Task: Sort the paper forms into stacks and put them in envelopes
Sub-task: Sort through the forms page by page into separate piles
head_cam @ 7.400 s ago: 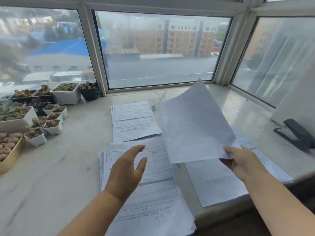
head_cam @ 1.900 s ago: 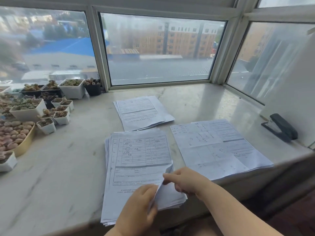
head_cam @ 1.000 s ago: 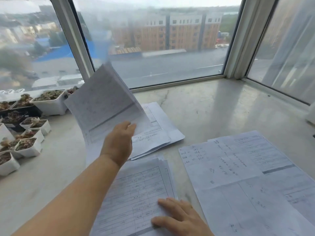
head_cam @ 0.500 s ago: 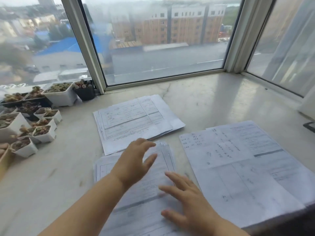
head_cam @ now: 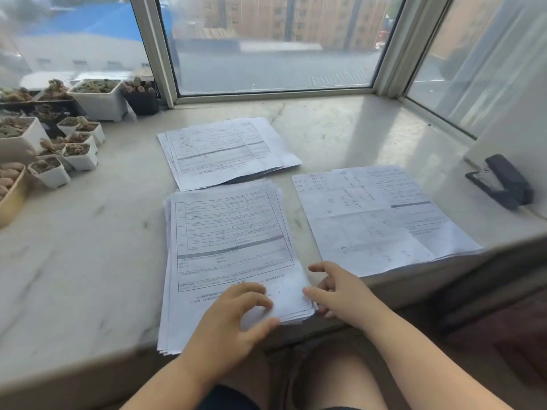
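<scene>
Paper forms [head_cam: 231, 247] near stack, both hands at btm-right corner

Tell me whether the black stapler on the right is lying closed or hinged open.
Hinged open: the stapler lies on the marble sill with its thick top arm raised off the thin base, a wedge-shaped gap showing at its left end.

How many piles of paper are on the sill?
3. The near stack lies under both hands, the far stack sits toward the window, and the right stack lies beside the near one. None looks hidden.
</scene>
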### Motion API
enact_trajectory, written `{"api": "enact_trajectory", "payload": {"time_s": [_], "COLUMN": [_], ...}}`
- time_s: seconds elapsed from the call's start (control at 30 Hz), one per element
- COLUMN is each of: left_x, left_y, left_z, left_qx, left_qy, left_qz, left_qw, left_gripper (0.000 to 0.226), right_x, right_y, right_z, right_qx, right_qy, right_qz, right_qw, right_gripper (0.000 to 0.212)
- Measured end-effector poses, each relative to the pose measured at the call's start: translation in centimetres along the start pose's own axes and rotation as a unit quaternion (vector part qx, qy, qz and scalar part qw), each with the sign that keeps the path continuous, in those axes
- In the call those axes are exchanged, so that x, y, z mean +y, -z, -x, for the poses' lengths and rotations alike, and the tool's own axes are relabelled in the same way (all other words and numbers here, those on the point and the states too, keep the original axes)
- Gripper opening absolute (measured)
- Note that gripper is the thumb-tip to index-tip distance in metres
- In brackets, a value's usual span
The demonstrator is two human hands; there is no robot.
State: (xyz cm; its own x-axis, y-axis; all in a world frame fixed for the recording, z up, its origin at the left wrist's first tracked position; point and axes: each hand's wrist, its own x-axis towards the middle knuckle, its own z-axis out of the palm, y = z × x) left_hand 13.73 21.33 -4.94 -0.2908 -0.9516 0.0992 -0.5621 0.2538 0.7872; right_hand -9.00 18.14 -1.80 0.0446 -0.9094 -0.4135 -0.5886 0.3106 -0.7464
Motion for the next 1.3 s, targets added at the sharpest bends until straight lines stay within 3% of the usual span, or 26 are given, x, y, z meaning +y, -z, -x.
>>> {"api": "enact_trajectory", "payload": {"time_s": [0.13, 0.3, 0.47, 0.57, 0.87, 1.1, 1.3], "left_x": [-0.3, 0.1, 0.7, 1.0, 0.4, 0.5, 0.4], "left_y": [-0.6, -1.0, -1.4, -1.4, -2.2, -2.2, -2.2], "left_z": [-0.1, -0.3, -1.0, -1.4, -1.6, -1.6, -1.8], "left_qx": [0.02, 0.008, -0.003, -0.008, 0.05, 0.065, 0.059], "left_qy": [0.016, 0.008, -0.013, -0.007, -0.048, -0.039, -0.032], "left_qz": [-0.002, -0.041, -0.153, -0.17, -0.19, -0.152, -0.133], "left_qw": [1.0, 0.999, 0.988, 0.985, 0.979, 0.986, 0.989], "left_gripper": [0.037, 0.03, 0.056, 0.06, 0.033, 0.036, 0.041], "right_x": [0.7, 1.0, 1.1, 1.5, 1.6, 1.8, 2.0], "right_y": [0.0, -0.2, -0.5, -0.9, -1.7, -1.3, -1.7], "right_z": [0.8, 1.4, 1.2, 0.9, 1.2, 1.8, 1.7], "right_qx": [-0.043, -0.075, -0.127, -0.12, -0.094, -0.125, -0.11], "right_qy": [-0.026, -0.03, -0.037, -0.031, -0.008, 0.011, 0.008], "right_qz": [-0.133, -0.213, -0.274, -0.291, -0.301, -0.298, -0.301], "right_qw": [0.99, 0.974, 0.953, 0.949, 0.949, 0.946, 0.947], "right_gripper": [0.063, 0.054, 0.055, 0.058, 0.059, 0.058, 0.038]}}
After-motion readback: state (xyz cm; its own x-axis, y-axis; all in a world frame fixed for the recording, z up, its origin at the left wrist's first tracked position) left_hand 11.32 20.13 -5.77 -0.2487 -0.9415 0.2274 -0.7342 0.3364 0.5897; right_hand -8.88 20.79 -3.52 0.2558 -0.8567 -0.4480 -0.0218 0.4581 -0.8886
